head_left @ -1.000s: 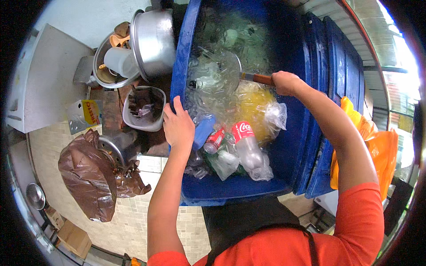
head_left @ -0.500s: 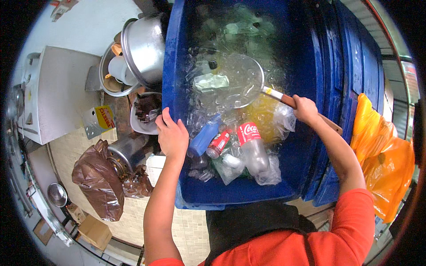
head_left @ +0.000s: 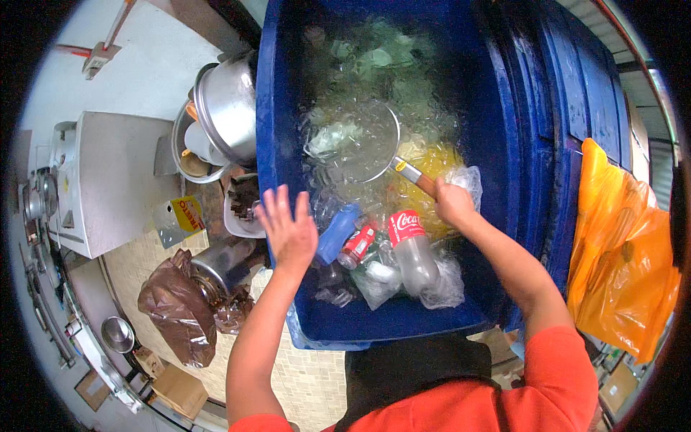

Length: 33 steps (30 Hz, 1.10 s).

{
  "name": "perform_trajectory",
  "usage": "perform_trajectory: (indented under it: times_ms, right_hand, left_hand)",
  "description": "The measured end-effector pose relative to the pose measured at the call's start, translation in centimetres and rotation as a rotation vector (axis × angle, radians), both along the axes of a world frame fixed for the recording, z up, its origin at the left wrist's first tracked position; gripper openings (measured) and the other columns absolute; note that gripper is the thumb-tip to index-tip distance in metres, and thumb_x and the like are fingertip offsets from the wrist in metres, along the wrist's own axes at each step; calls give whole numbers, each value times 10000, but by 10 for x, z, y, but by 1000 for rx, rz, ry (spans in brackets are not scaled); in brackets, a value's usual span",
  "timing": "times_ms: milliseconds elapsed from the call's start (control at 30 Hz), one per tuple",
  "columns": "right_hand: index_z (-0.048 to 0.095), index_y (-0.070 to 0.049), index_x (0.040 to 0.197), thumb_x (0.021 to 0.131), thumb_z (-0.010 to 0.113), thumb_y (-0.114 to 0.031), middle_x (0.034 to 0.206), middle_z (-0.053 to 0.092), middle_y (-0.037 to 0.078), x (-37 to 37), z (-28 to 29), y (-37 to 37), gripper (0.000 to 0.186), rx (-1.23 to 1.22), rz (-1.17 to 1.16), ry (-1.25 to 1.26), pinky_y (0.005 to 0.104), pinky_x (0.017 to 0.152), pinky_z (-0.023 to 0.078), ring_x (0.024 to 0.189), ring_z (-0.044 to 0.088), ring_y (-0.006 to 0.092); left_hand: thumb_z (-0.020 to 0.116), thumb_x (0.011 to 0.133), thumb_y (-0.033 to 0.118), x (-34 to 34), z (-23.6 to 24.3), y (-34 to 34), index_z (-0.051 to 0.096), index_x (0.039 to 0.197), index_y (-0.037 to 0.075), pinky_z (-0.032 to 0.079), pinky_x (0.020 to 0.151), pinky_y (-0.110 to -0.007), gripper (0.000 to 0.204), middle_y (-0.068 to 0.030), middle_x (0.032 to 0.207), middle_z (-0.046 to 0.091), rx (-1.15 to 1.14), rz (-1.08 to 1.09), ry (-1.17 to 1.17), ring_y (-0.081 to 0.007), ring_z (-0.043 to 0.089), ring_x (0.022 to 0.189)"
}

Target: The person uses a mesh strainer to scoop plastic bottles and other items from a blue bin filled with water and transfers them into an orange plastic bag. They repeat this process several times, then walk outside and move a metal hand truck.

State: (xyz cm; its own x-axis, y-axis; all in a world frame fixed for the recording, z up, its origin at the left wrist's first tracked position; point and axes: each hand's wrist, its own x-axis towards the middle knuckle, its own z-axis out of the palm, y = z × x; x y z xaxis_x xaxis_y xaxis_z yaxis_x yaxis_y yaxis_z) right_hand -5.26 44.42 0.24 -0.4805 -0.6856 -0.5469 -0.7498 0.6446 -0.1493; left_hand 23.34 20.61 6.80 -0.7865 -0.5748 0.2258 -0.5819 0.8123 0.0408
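Note:
My right hand (head_left: 455,203) is closed round the wooden handle of a round mesh strainer (head_left: 368,144). The strainer's hoop lies among clear plastic pieces and cloudy water in a deep blue tub (head_left: 403,327). With fingers spread and nothing in them, my left hand (head_left: 291,234) is over the tub's left wall. Close to that hand are a blue plastic bottle (head_left: 337,236) and a small red-labelled container (head_left: 358,246). A large clear bottle (head_left: 417,266) with a red label lies beside them, next to crumpled clear bags (head_left: 381,279). What lies deeper is blurred by the water.
Left of the tub stand a big metal pot (head_left: 227,111), a white container (head_left: 245,223) of dark pieces and a brown plastic bag (head_left: 176,309). An orange plastic sheet (head_left: 619,245) hangs at the right, beside stacked blue walls (head_left: 583,93).
My right hand has drawn the strainer left and slightly down through the tub. My left hand has shifted slightly right and down, its fingers now spread upward.

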Motion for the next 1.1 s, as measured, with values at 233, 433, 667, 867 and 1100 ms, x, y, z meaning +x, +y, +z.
perform_trajectory:
  times_ms: [233,433,667,867,1100]
  right_hand:
    - [579,-28,1091,840,690,-230,969,694,187,42,-23,-5,340,91,-17,158,492,737,569,894,699,370]
    - [619,-36,1028,813,696,-237,1092,606,183,58,-19,-17,305,-265,25,71,434,906,502,1108,578,363]
    - [624,-31,1001,833,586,-106,1112,609,171,18,-71,-167,188,-492,126,-72,443,934,499,1116,578,358]
    - [628,-65,1310,930,567,-137,1406,587,103,10,-130,-269,392,79,313,2,657,1073,359,1318,528,326]
    - [617,-44,1363,823,705,-344,1547,433,178,31,-100,-210,624,224,327,41,784,1118,178,1464,358,377]
  left_hand:
    - [626,878,67,-183,-103,-154,620,1199,53,512,968,-536,322,-225,1227,612,403,88,72,-435,565,1205]
    - [617,914,141,-240,-206,-210,615,1309,58,519,1033,-476,403,-243,1430,509,526,141,-574,-413,530,1307]
    - [609,937,199,-252,-221,-205,730,1193,80,557,969,-473,307,-209,1424,563,432,186,-626,-388,598,1263]
    - [606,940,171,-242,-236,-202,778,1088,116,599,875,-457,234,-157,1163,739,395,235,-550,-347,706,1106]
    - [632,931,236,-217,-198,-169,749,1053,154,581,797,-449,188,-96,1074,735,363,209,-576,-296,706,1027]
